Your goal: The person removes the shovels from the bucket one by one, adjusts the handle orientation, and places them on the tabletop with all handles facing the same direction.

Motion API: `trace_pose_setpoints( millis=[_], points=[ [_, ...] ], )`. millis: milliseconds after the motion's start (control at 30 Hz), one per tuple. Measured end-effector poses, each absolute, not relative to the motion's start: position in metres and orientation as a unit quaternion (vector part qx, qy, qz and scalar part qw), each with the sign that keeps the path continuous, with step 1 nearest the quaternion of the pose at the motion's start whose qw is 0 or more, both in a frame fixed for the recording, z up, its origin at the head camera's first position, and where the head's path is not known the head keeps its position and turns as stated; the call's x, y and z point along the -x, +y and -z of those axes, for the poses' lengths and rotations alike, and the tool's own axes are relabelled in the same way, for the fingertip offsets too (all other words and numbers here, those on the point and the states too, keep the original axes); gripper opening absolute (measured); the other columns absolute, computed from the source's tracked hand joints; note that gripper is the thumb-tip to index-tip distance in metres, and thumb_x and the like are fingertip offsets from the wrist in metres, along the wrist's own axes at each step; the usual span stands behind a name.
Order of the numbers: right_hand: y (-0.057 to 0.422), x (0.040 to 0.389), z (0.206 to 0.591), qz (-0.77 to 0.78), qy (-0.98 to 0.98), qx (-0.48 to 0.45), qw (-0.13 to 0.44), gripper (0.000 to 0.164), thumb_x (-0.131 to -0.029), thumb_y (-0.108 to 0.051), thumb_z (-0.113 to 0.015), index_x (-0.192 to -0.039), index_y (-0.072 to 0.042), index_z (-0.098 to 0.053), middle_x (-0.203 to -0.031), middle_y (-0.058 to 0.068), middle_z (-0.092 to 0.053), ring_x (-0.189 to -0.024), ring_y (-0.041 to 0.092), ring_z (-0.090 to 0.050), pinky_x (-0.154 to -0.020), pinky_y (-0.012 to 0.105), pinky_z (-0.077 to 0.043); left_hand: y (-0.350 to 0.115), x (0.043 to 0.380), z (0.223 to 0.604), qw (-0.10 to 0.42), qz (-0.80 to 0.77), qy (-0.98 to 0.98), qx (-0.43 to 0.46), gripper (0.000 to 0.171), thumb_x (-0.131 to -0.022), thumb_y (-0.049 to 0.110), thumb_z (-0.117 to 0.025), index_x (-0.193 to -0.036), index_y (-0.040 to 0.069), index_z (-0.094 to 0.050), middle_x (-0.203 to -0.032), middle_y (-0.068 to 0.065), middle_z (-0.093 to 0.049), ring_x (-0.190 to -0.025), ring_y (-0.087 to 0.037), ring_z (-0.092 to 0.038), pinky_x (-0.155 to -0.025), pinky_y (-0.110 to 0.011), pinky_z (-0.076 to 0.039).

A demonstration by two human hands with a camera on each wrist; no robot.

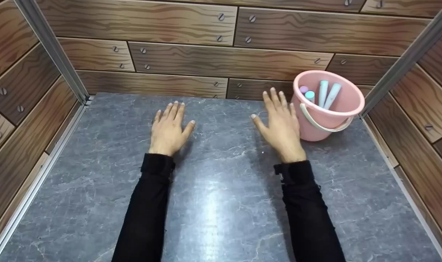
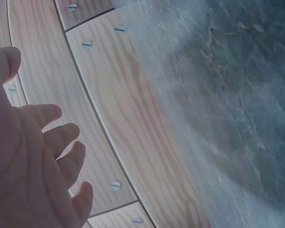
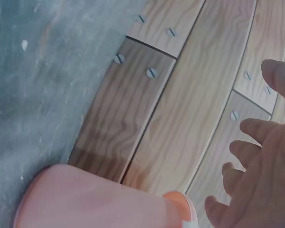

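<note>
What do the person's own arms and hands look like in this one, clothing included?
Long, black, slightly creased sleeves cover both arms, with a black band round each wrist. The left hand and right hand are bare, with no gloves or rings visible. No cables or printed markings stand out.

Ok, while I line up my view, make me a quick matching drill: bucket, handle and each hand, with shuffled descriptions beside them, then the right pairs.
Column one
1. left hand
2. bucket
3. right hand
4. handle

Column two
A. pink, standing toward the far right of the tabletop
B. holding nothing, nearer to the bucket
C. cream-coloured, hanging down outside the bucket
D. holding nothing, farther from the bucket

Pairs: 1-D, 2-A, 3-B, 4-C
</note>
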State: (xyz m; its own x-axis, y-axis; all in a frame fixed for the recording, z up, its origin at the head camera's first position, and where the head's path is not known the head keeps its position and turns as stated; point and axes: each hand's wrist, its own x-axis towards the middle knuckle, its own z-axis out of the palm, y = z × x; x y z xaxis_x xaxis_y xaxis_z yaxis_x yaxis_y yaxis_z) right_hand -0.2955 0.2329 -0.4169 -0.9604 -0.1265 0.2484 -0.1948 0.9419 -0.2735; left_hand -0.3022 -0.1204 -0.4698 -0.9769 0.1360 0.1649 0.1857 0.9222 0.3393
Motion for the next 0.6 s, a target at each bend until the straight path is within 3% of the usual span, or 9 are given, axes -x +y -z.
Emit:
trace_pose_setpoints(
  millis=[267, 600],
  points=[
    [0.254, 0.299, 0.401, -0.159, -0.972, -0.064, 0.160, 0.090, -0.117, -0.051, -0.064, -0.189, -0.013, -0.023, -0.200, 0.013, -0.013, -0.187, 0.042, -0.009, -0.153, 0.070, -0.004, -0.120, 0.302, 0.469, 0.074, 0.180, -0.977, 0.084, 0.083, -0.122, 0.061, -0.044, -0.187, 0.011, -0.030, -0.197, -0.015, -0.028, -0.185, -0.036, -0.024, -0.154, -0.063, -0.012],
    [0.290, 0.307, 0.387, -0.135, -0.977, -0.045, 0.161, 0.092, -0.116, -0.047, -0.065, -0.188, -0.007, -0.023, -0.197, 0.022, -0.021, -0.186, 0.048, -0.014, -0.152, 0.072, -0.004, -0.117, 0.301, 0.469, 0.067, 0.170, -0.979, 0.090, 0.084, -0.122, 0.061, -0.045, -0.187, 0.011, -0.028, -0.197, -0.015, -0.026, -0.186, -0.037, -0.023, -0.154, -0.064, -0.012]
  ],
)
